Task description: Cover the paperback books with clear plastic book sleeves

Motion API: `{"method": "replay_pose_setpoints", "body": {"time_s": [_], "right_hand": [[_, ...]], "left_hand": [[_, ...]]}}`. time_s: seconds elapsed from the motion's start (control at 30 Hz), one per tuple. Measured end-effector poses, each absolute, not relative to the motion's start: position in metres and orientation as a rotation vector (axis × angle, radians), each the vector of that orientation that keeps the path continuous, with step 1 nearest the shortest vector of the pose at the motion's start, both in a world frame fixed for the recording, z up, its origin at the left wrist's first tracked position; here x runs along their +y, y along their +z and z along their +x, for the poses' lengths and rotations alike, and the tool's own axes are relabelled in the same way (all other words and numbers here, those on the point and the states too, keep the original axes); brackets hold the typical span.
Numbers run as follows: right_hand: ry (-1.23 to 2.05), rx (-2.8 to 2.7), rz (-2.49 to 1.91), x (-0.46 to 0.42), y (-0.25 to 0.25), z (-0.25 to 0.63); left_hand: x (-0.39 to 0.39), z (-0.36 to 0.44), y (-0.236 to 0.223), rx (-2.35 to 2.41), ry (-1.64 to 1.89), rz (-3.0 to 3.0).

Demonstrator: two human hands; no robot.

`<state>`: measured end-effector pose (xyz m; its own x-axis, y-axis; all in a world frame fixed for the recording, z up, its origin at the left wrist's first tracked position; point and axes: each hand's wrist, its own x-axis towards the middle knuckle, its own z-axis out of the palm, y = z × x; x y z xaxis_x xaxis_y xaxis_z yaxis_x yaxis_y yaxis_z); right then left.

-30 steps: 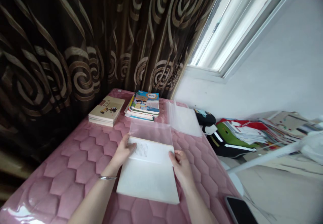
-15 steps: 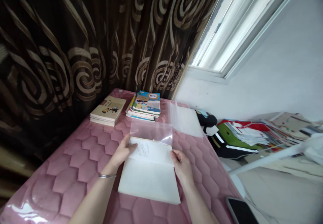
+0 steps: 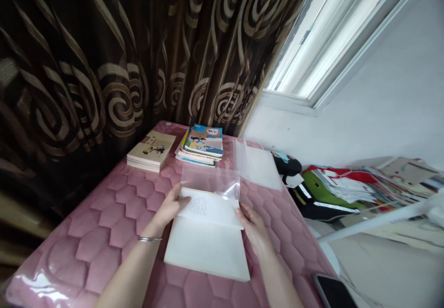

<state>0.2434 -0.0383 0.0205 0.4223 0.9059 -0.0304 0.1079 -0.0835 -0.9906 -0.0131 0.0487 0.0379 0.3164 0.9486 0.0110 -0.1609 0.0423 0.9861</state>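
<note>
The left hand (image 3: 167, 208) rests with its fingers spread against the left edge of the white book (image 3: 207, 248); the book lies lengthwise between both hands, its far end meeting a clear plastic sleeve (image 3: 210, 181) beyond the fingertips; the right hand (image 3: 254, 229) curls at the book's right edge, whether gripping I cannot tell.

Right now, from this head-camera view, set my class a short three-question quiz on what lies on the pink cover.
1. Which wrist, left or right, wears the metal bangle?
2. Besides the blue-topped stack of books, how many other stacks lie on the pink quilted cover?
3. True or false: a clear plastic sleeve lies to the right of that blue-topped stack in this view.

Key: 1 left; 2 one; 3 true.
</note>
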Motion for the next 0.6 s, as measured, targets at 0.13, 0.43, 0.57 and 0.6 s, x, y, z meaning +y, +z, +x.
{"method": "replay_pose_setpoints", "body": {"time_s": [0.13, 0.43, 0.57, 0.6], "right_hand": [[0.938, -0.963, -1.532, -0.038, 0.024, 0.246], [0.73, -0.99, -1.637, -0.033, 0.012, 0.246], [0.712, -0.957, -1.659, -0.032, 0.016, 0.244], [0.713, -0.941, -1.66, -0.033, 0.017, 0.242]], "left_hand": [[0.05, -0.013, 0.035, 0.862, 1.048, 1.19], [0.049, -0.012, 0.036, 0.921, 1.076, 1.242], [0.051, -0.008, 0.031, 0.972, 1.122, 1.259], [0.052, -0.007, 0.029, 0.973, 1.132, 1.25]]}}
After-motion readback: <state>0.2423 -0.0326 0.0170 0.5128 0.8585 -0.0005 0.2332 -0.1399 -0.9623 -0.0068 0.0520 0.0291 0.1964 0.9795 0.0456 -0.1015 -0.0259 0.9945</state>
